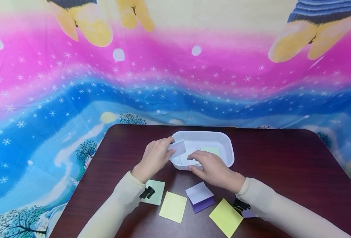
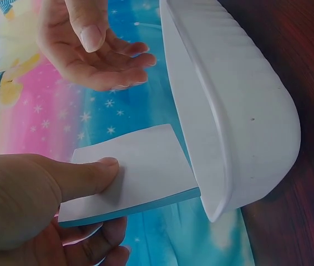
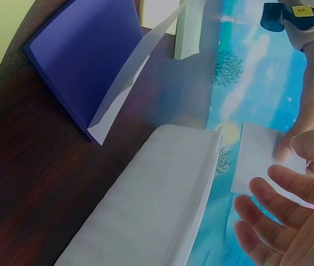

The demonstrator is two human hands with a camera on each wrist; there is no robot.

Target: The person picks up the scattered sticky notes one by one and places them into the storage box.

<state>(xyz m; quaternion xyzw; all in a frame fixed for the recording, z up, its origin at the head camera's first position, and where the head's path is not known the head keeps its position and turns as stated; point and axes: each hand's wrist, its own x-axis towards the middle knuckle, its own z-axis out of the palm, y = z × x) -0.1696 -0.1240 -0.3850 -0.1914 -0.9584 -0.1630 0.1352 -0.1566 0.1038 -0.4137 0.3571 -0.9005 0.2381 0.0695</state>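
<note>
My left hand [image 1: 154, 155] pinches a light-blue sticky-note pad [image 2: 140, 166], thumb on its white face and fingers beneath. One corner of the pad overlaps the rim of a white plastic tub [image 2: 257, 111] in the left wrist view. My right hand [image 1: 214, 168] is over the tub's near right side, fingers loosely bent with nothing between them. A pale green-yellow note pad [image 1: 211, 151] lies inside the tub, partly hidden by that hand.
On the dark wooden table [image 1: 276, 158], nearer me, lie a green pad [image 1: 157, 195], a pale yellow pad [image 1: 173, 207], a purple pad [image 1: 204, 205] with its top sheet raised, and a brighter yellow pad [image 1: 226, 217]. Another purple piece [image 1: 248, 213] shows beside the right sleeve. A patterned cloth [image 1: 175, 72] hangs behind.
</note>
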